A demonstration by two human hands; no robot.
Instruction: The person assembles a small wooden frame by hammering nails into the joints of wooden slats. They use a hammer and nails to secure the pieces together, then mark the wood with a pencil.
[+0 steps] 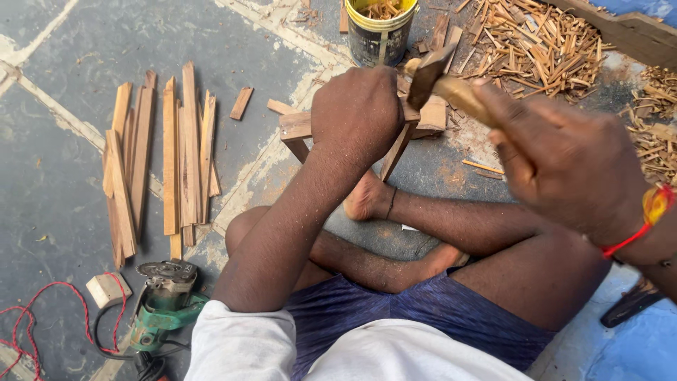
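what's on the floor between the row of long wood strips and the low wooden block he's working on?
Head view: two short loose wood offcuts lie on the floor between the long strips and the wooden block; otherwise bare floor.

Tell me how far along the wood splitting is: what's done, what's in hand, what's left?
Done: a heap of thin splints lies at upper right, and more fill the bucket. In hand: the left hand steadies a stick on the wooden block, and the right hand holds a hatchet above it. Left: a row of long slats on the floor looks unsplit.
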